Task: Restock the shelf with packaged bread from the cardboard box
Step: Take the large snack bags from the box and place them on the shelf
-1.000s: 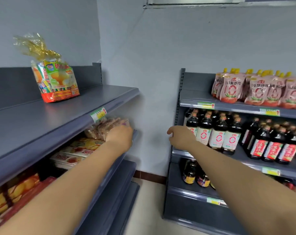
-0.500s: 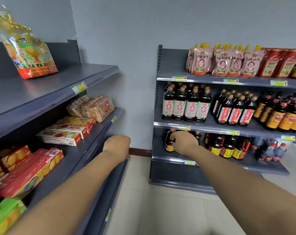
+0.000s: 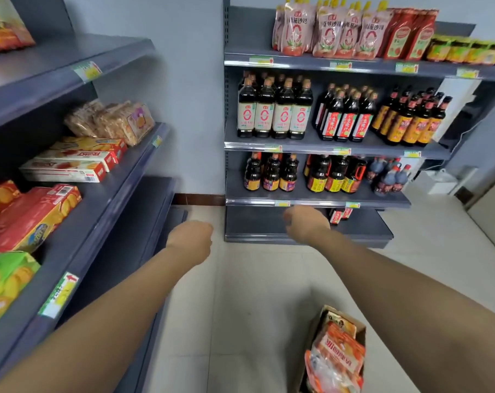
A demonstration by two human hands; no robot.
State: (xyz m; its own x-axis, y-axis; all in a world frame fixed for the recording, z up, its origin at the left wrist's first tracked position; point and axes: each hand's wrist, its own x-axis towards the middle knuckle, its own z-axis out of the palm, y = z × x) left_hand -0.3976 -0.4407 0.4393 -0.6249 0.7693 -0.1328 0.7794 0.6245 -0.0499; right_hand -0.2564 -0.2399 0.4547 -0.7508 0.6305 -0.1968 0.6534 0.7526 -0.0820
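A cardboard box point(image 3: 317, 321) stands on the floor at the bottom right, holding orange and clear bread packages point(image 3: 338, 350). Clear bags of sliced bread point(image 3: 113, 121) lie on the second level of the grey shelf point(image 3: 104, 194) on the left. A bright bread bag point(image 3: 5, 24) sits on the top level at the far left, partly cut off. My left hand point(image 3: 191, 238) hovers in front of the shelf's end with fingers curled under, holding nothing. My right hand point(image 3: 304, 222) hangs over the floor, loosely curled and empty, well above the box.
Red and white biscuit boxes point(image 3: 70, 165) and a green pack point(image 3: 5, 282) fill the left shelf's lower levels. Ahead, a second rack point(image 3: 311, 144) carries dark sauce bottles point(image 3: 274, 109) and red sauce pouches point(image 3: 325, 32). Pale tiled floor point(image 3: 255, 293) lies between the shelves.
The view has tilted down and the cardboard box has come into sight. Both hands have dropped away from the shelved bread toward the floor, still holding nothing.
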